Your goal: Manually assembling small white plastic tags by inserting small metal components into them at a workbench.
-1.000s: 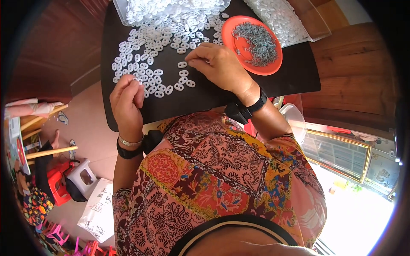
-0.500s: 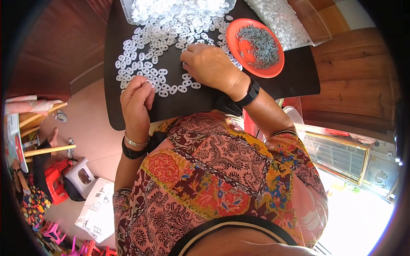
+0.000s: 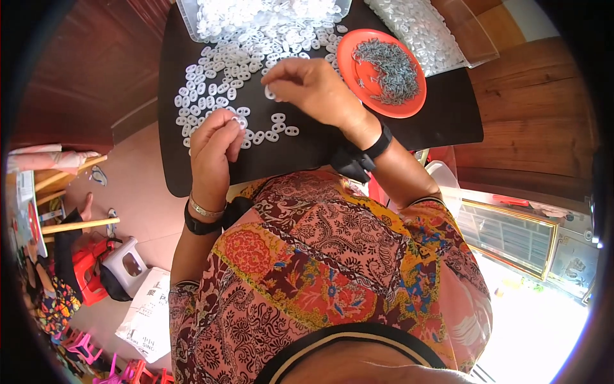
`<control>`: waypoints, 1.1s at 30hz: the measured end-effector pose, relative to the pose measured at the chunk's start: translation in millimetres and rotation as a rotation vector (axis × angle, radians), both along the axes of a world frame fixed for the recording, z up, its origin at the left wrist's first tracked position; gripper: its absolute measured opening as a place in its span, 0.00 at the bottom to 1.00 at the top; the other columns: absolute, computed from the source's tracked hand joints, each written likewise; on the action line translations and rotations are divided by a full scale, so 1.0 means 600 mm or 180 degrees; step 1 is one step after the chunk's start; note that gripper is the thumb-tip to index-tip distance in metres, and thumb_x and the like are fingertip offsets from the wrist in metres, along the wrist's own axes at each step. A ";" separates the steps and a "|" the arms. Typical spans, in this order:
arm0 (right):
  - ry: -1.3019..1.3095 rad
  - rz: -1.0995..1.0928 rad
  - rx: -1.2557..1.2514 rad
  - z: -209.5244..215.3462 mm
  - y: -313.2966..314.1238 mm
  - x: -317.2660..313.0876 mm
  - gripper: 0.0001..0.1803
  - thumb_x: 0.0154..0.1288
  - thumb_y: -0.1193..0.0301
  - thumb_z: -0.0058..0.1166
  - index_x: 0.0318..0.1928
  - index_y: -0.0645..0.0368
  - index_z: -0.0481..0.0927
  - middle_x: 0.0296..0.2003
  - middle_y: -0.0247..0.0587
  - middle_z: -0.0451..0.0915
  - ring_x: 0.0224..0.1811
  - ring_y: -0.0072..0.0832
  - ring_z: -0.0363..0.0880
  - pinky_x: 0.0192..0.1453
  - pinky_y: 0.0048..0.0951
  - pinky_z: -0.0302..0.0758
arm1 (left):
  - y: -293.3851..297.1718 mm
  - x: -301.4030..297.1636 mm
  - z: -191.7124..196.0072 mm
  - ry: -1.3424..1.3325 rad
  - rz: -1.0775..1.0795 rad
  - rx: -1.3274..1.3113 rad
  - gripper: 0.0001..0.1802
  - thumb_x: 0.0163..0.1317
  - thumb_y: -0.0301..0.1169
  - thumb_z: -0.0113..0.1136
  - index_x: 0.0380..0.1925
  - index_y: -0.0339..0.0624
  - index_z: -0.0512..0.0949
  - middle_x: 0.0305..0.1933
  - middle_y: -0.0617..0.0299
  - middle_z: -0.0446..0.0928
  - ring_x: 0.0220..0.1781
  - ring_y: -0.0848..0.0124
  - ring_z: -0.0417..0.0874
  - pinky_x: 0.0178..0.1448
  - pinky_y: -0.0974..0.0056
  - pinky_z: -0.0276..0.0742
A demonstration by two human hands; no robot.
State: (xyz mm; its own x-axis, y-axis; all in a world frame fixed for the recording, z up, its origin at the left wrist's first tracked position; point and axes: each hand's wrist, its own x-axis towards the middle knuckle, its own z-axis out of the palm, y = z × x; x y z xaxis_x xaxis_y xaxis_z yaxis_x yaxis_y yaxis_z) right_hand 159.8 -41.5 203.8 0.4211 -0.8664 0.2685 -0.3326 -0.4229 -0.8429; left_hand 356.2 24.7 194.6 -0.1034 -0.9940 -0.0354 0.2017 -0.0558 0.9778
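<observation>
My left hand point(image 3: 217, 141) is closed in a pinch on a small white oval plastic piece with two holes point(image 3: 240, 121), held over the near left part of the dark table. To its right, my right hand point(image 3: 313, 89) is raised over the table with its fingers curled. A second white oval piece point(image 3: 270, 93) shows at its fingertips and seems pinched there. Many similar loose pieces point(image 3: 211, 86) lie spread beyond and around both hands. A short row of them point(image 3: 272, 136) lies between the hands, nearer to me.
Right of my right hand, an orange-red plate point(image 3: 345, 70) holds a heap of small grey metal pins point(image 3: 393, 67). A clear bin point(image 3: 187, 19) of white pieces stands at the far edge, with another clear container point(image 3: 470, 51) at far right. Stools point(image 3: 131, 265) stand on the floor at left.
My right hand has lifted from among the loose pieces, with a white piece now at its fingertips. My left hand has shifted slightly right, still pinching its piece.
</observation>
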 end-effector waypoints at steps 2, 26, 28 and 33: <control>-0.1392 -0.0011 0.1594 0.015 0.000 0.002 0.08 0.64 0.74 0.54 0.42 0.64 0.80 0.32 0.34 0.81 0.32 0.17 0.79 0.40 0.18 0.76 | 0.002 -0.010 0.008 -0.0115 -0.0285 -0.0191 0.09 0.62 0.28 0.48 0.25 0.38 0.72 0.17 0.72 0.62 0.18 0.84 0.58 0.24 0.75 0.51; -0.2074 0.0237 0.1904 0.019 0.049 -0.004 0.07 0.59 0.78 0.57 0.39 0.65 0.79 0.29 0.33 0.78 0.29 0.15 0.74 0.35 0.17 0.71 | 0.004 -0.031 0.018 -0.0304 -0.0154 -0.0390 0.09 0.63 0.27 0.48 0.25 0.36 0.71 0.20 0.68 0.66 0.20 0.83 0.61 0.25 0.75 0.56; -0.1960 0.0303 0.1759 0.019 0.050 -0.004 0.06 0.59 0.78 0.57 0.38 0.65 0.79 0.30 0.33 0.78 0.29 0.15 0.74 0.36 0.17 0.71 | 0.004 -0.033 0.016 -0.0365 -0.0139 -0.0379 0.08 0.62 0.27 0.48 0.25 0.36 0.71 0.20 0.69 0.66 0.20 0.84 0.60 0.25 0.76 0.55; -0.1777 0.0216 0.1643 0.022 0.054 -0.004 0.06 0.60 0.78 0.57 0.39 0.64 0.79 0.31 0.31 0.79 0.32 0.14 0.74 0.38 0.17 0.72 | 0.004 -0.033 0.016 -0.0435 -0.0124 -0.0329 0.09 0.63 0.27 0.48 0.25 0.36 0.72 0.20 0.69 0.66 0.20 0.84 0.60 0.25 0.76 0.55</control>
State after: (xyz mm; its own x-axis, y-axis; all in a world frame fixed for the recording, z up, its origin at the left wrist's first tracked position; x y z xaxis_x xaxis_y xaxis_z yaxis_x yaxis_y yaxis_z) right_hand 157.2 -8.9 216.7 0.3986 -0.9168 0.0252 0.2135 0.0660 -0.9747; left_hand 336.1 27.2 204.0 -0.1432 -0.9884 0.0505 0.0662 0.0414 0.9969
